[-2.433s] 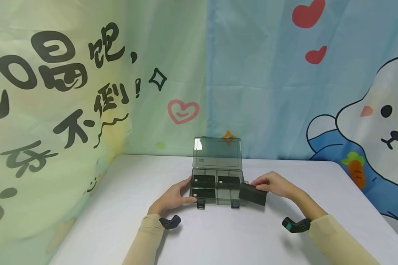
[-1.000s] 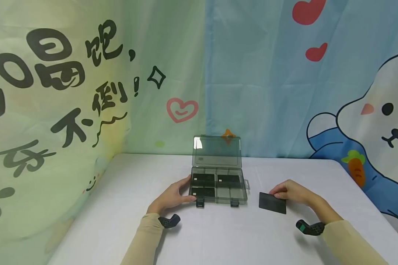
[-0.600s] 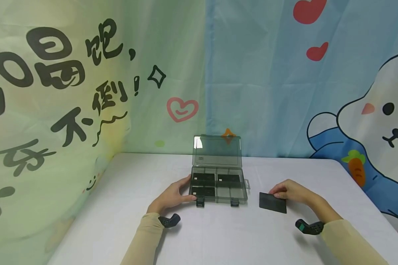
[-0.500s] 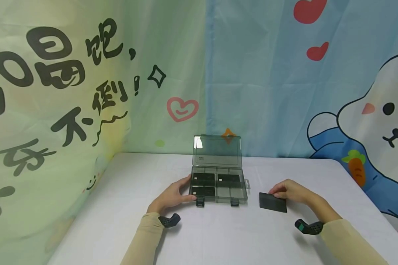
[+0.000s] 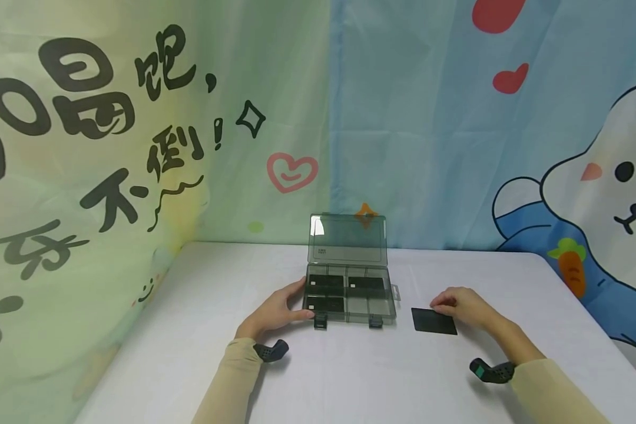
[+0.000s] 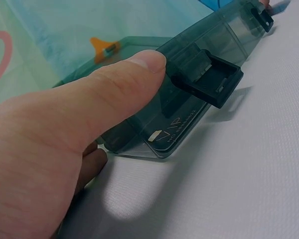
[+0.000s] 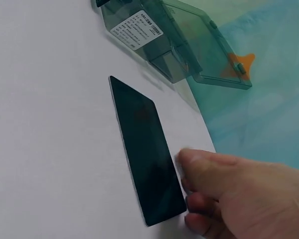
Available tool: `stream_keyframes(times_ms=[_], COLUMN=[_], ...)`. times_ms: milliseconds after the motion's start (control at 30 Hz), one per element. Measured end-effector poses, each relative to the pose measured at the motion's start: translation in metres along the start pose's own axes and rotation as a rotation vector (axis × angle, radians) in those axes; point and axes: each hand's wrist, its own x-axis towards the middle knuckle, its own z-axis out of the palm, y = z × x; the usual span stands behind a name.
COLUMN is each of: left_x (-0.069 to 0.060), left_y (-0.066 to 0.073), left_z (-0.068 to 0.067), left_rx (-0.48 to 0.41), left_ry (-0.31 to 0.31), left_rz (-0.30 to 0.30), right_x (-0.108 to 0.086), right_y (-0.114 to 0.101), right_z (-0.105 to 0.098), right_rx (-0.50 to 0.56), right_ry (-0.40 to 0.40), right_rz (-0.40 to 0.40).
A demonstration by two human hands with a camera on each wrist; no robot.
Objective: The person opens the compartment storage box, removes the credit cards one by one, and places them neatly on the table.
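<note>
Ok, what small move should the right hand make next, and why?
Probably the right hand should move from the black card to the open box: the card appears flat on the table, and the left hand holds the box, where dark cards sit.

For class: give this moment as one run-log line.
left hand: holds box | right hand: by loose card, contact unclear | lid: open | inside: three cards

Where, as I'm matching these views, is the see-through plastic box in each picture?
Head: plastic box, just below and right of centre.
Left wrist: plastic box, middle to top right, partly behind the left hand.
Right wrist: plastic box, at the top, cut off.
Shared landmark: the orange star.
</note>
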Motion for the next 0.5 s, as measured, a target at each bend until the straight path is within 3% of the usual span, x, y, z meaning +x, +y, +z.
stream_keyframes(times_ms=[133, 500], left_x=[0.001, 0.002], left_y=[0.001, 0.001], left_z=[0.0, 0.0], left_rx=[-0.001, -0.004], left_ry=[-0.004, -0.001], left_rz=[-0.002, -0.005], right_x=[-0.009, -0.029], right_y=[0.003, 0.009], right_z=[0.004, 0.016], right_rx=[-0.004, -0.098], right_ry=[0.038, 0.11], right_rz=[0.012, -0.099])
